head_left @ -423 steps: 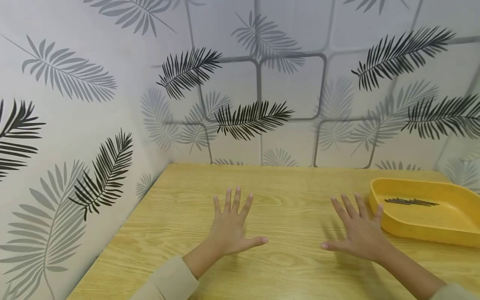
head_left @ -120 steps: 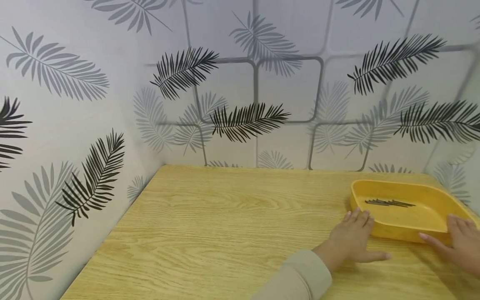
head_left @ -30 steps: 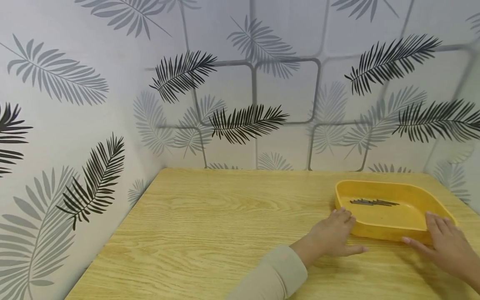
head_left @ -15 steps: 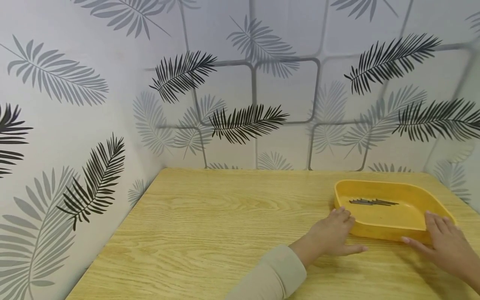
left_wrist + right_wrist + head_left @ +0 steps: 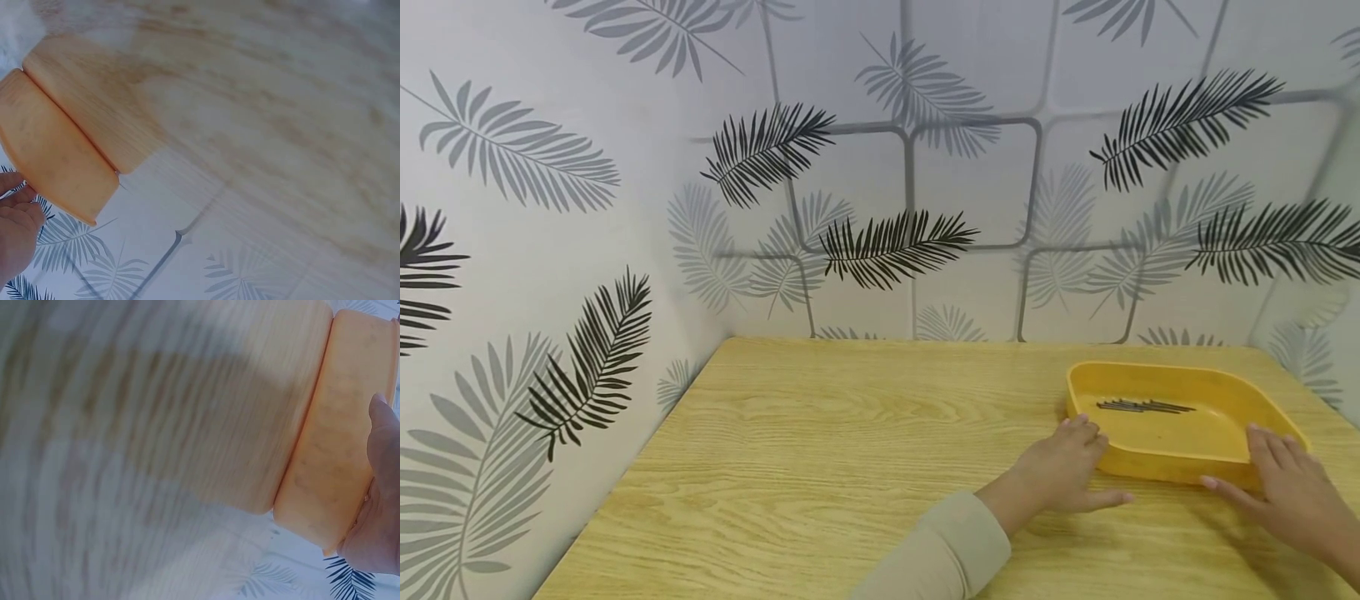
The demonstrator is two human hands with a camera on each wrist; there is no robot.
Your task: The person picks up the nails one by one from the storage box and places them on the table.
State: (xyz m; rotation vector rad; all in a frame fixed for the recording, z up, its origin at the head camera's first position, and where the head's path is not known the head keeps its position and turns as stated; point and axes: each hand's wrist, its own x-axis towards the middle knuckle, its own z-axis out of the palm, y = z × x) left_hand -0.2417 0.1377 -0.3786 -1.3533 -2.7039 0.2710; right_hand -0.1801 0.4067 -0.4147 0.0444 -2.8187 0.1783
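The hold on the yellow tray (image 5: 1180, 468) is made: the left hand's (image 5: 1060, 472) fingers curl over its near-left corner; the right hand's (image 5: 1296, 496) grip pinches its near-right rim. It rests on the worktop's (image 5: 850, 467) right, the nails (image 5: 1138, 407) inside untouched.

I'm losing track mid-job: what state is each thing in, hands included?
Yellow tray: upright, open-topped, resting on the table.
Thin dark rods: lying loosely together inside the tray.
Left hand: fingers curled over the tray's near-left rim.
Right hand: gripping the tray's near-right rim.
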